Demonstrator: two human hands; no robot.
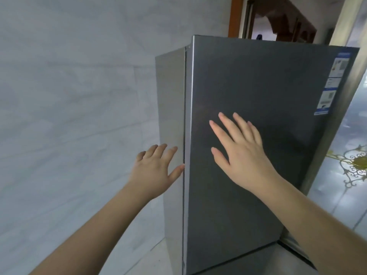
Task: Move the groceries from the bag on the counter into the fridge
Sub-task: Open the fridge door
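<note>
- A tall grey fridge (258,135) stood in a corner beside a pale tiled wall (69,96), seen from the head camera.
- Its upper door (268,92) looked shut or nearly shut, with only a thin seam showing along the left edge.
- The right hand (241,153) was spread flat, fingers straight, against the door front, near its left edge; it held nothing.
- The left hand (155,169) was also spread with straight fingers, just beside the fridge's left side panel, its thumb at the door seam; it held nothing.
- Blue and white labels (331,84) ran down the door's upper right corner.
- A wooden door frame (235,16) rose behind the fridge.
- No grocery bag or bench was in view.
</note>
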